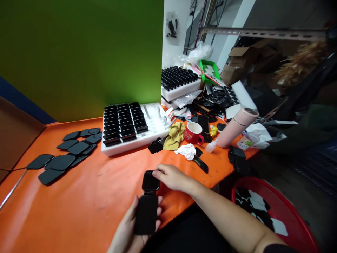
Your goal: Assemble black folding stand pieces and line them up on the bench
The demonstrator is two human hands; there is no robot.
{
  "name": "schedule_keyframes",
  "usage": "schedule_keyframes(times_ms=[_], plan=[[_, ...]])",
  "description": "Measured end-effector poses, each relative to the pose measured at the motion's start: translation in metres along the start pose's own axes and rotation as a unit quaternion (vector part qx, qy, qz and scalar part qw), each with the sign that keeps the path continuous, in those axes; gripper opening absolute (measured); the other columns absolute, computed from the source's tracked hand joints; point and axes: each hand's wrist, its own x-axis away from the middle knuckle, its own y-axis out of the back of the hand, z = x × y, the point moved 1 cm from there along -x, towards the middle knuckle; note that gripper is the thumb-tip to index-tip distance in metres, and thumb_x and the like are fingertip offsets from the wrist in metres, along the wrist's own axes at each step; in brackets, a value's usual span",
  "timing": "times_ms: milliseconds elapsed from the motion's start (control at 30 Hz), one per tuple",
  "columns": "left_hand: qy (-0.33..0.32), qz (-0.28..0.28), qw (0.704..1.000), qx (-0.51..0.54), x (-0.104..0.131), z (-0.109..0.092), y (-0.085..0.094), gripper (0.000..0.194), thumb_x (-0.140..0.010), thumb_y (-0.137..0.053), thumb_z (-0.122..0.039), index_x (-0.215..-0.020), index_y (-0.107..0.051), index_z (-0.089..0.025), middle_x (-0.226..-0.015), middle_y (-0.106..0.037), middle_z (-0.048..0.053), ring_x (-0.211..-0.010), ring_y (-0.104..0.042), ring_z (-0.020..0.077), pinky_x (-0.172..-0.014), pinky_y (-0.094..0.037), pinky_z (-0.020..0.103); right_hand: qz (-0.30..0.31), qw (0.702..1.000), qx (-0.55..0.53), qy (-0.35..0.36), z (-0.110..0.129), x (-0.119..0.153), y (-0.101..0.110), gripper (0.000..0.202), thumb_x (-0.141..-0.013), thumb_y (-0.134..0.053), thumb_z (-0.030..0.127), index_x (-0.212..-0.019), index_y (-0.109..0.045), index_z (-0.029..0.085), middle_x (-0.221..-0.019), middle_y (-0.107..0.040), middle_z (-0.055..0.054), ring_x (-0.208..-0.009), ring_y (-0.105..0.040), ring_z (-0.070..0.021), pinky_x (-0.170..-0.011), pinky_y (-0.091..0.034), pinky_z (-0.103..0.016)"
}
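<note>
My left hand is wrapped round a black folding pad made of two hinged panels, low in the middle of the view. Its smaller upper panel has a raised rim and is swung away from the larger one. At the top right corner of that panel, my right hand pinches the edge between thumb and fingers. Similar black pads lie in a loose heap on the orange tabletop to the left. Beyond my hands, a white foam tray holds rows of black pads standing on edge.
A yellow cloth, red mug, crumpled tissue and pink bottle crowd the table's right side. A second loaded tray stands behind. Below the right edge is a red tub with black and white pieces. A green panel rises behind.
</note>
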Motion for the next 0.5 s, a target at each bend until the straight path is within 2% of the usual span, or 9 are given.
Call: schedule_keyframes(times_ms=[67, 133, 233, 300, 367, 433, 500], plan=[[-0.041, -0.008, 0.999, 0.000, -0.004, -0.002, 0.003, 0.045, -0.081, -0.054, -0.030, -0.121, -0.049, -0.010, -0.119, -0.058, 0.016, -0.090, -0.064, 0.0261, -0.075, -0.052, 0.039, -0.080, 0.991, 0.100, 0.034, 0.004, 0.008, 0.024, 0.021, -0.087, -0.043, 0.034, -0.080, -0.057, 0.020, -0.074, -0.059, 0.000, -0.071, -0.054, -0.0138, -0.063, -0.038, -0.024], [-0.074, -0.007, 0.997, 0.009, -0.008, -0.004, 0.006, 0.047, -0.081, -0.054, -0.028, -0.123, -0.047, -0.010, -0.120, -0.057, 0.017, -0.097, -0.061, 0.0294, -0.082, -0.049, 0.044, -0.154, 0.967, 0.199, 0.040, 0.004, 0.010, 0.048, 0.020, -0.087, -0.043, 0.030, -0.080, -0.058, 0.020, -0.076, -0.060, -0.001, -0.074, -0.054, -0.0147, -0.067, -0.038, -0.025], [-0.085, 0.009, 0.996, 0.036, -0.014, -0.006, 0.008, 0.053, -0.081, -0.050, -0.027, -0.129, -0.039, -0.008, -0.119, -0.057, 0.019, -0.101, -0.058, 0.0320, -0.087, -0.045, 0.048, -0.205, 0.940, 0.272, 0.016, -0.005, -0.007, 0.074, 0.019, -0.086, -0.043, 0.026, -0.082, -0.060, 0.019, -0.083, -0.060, -0.004, -0.082, -0.054, -0.0166, -0.074, -0.038, -0.027], [-0.080, 0.015, 0.996, 0.046, -0.019, -0.005, 0.010, 0.057, -0.082, -0.049, -0.025, -0.133, -0.033, -0.007, -0.116, -0.058, 0.021, -0.098, -0.060, 0.0317, -0.087, -0.045, 0.049, -0.231, 0.932, 0.280, 0.003, -0.012, -0.031, 0.083, 0.018, -0.084, -0.047, 0.023, -0.095, -0.059, 0.017, -0.098, -0.058, -0.008, -0.094, -0.052, -0.0190, -0.080, -0.037, -0.029], [-0.086, 0.014, 0.995, 0.054, -0.022, -0.004, 0.011, 0.059, -0.082, -0.047, -0.024, -0.135, -0.028, -0.006, -0.112, -0.060, 0.022, -0.095, -0.062, 0.0316, -0.086, -0.045, 0.049, -0.263, 0.921, 0.287, -0.018, -0.017, -0.056, 0.089, 0.029, -0.078, -0.055, 0.021, -0.106, -0.055, 0.013, -0.108, -0.054, -0.014, -0.101, -0.048, -0.0227, -0.083, -0.037, -0.031], [-0.106, -0.001, 0.993, 0.057, -0.024, -0.003, 0.013, 0.059, -0.082, -0.046, -0.023, -0.135, -0.027, -0.006, -0.108, -0.063, 0.021, -0.093, -0.063, 0.0310, -0.086, -0.045, 0.050, -0.286, 0.912, 0.292, -0.037, -0.018, -0.073, 0.094, 0.029, -0.073, -0.057, 0.016, -0.102, -0.056, 0.011, -0.102, -0.056, -0.016, -0.098, -0.050, -0.0249, -0.081, -0.038, -0.033], [-0.130, -0.027, 0.990, 0.056, -0.025, -0.003, 0.013, 0.058, -0.082, -0.046, -0.022, -0.134, -0.027, -0.005, -0.103, -0.066, 0.019, -0.092, -0.063, 0.0298, -0.087, -0.045, 0.049, -0.304, 0.905, 0.295, -0.038, -0.012, -0.076, 0.098, 0.021, -0.075, -0.050, 0.014, -0.094, -0.059, 0.012, -0.093, -0.058, -0.015, -0.092, -0.052, -0.0248, -0.079, -0.038, -0.034]])
